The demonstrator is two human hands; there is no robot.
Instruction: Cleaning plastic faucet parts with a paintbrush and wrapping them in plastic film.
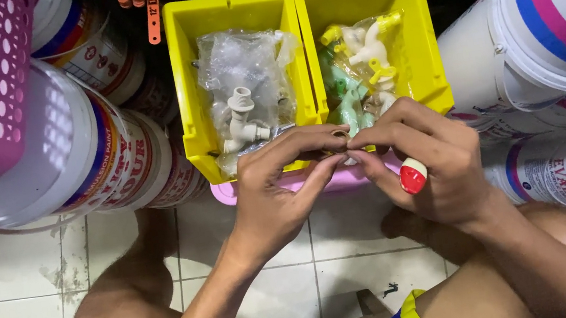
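You pinch a small brownish ring-shaped fitting between both hands' fingertips. A red-and-white roll sits tucked in your right palm.

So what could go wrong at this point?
The small fitting is pinched only by the fingertips of the left hand and right hand; it might slip onto the tiled floor. The red-and-white roll tucked in the right hand could also drop.
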